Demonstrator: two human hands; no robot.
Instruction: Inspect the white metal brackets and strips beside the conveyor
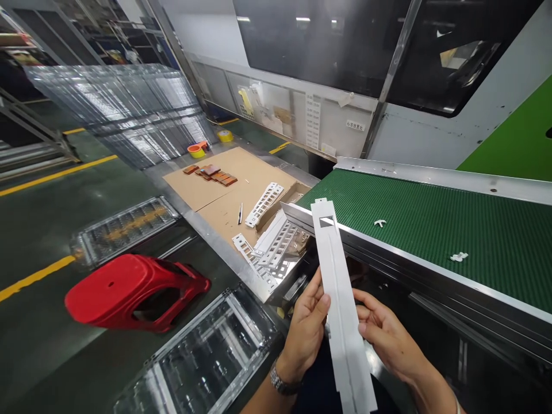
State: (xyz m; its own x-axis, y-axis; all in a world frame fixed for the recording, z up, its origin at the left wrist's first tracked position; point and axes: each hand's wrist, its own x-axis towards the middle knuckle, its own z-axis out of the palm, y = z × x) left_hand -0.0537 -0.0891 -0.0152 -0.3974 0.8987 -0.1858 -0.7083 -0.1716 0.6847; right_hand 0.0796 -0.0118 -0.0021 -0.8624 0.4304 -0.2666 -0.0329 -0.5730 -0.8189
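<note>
A long white plastic strip (340,299) with a rectangular cut-out near its far end stands tilted in front of me. My left hand (305,328) grips its left edge, thumb on the near face. On the opposite edge, my right hand (386,330) has its fingers curled and pinched against the strip. Beyond the strip lies a green conveyor belt (422,230) carrying two small white plastic bits (459,257). Left of the belt's end, slotted white strips (265,204) lie on and beside an open cardboard box (297,192).
A cardboard-covered table (219,195) holds brown pieces (213,173), a utility knife (240,213) and tape rolls (197,150). On the floor lie a red stool (116,287) and clear plastic trays (207,351); stacked clear trays (125,103) stand behind. The conveyor's metal rail (414,259) runs close beyond my hands.
</note>
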